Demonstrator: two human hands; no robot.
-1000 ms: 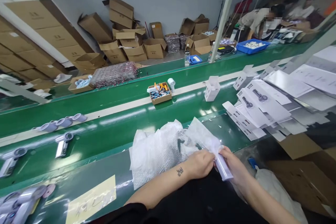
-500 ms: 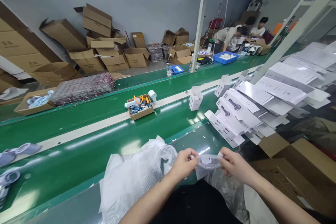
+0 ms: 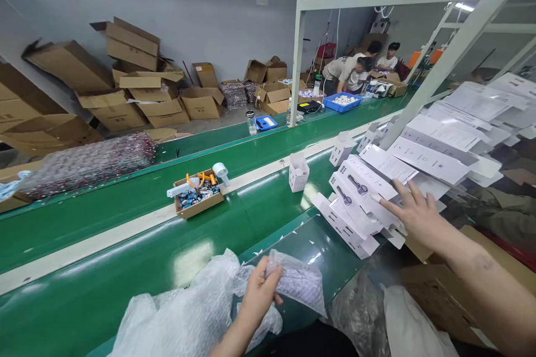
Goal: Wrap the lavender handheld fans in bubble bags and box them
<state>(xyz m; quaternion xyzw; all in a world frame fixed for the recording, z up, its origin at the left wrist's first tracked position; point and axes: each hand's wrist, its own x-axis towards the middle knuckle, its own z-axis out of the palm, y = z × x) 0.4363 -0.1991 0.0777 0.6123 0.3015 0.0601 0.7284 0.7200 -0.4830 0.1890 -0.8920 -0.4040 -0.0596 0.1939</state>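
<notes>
Step in hand: the person is holding a bagged item and reaching for a flat carton, so I judge this to be the fetching of a box for the wrapped piece.
Left hand: the left hand (image 3: 258,294) is gripping the bubble bag (image 3: 298,285) by its near end, fingers curled shut over it, low at the near edge of the desk (image 3: 125,268).
Right hand: the right hand (image 3: 416,213) is stretching out flat, fingers spread and holding nothing, its tips touching the top of the cartons (image 3: 360,201) fanned at the right of the desk.
Bag position: it is lying just above the green surface, beside the heap of bubble wrap (image 3: 184,312) that is spilling toward the person's lap.
Bag axis: its long axis is running left to right and tilting slightly down to the right; the gripped end is pointing toward the wrap heap, the free end toward the cartons. What is inside is too blurred to tell.
Carton axis: the flat cartons are lying with their long sides running from near-left to far-right, overlapping one another.
Next move calls for: to my eye, pinching a single carton off the stack without dragging its neighbours, then bringing it toward the bag.
Nearby: a small tray (image 3: 197,196) of parts and an upright white box (image 3: 298,171) are sitting farther up the belt, well apart from both hands.
</notes>
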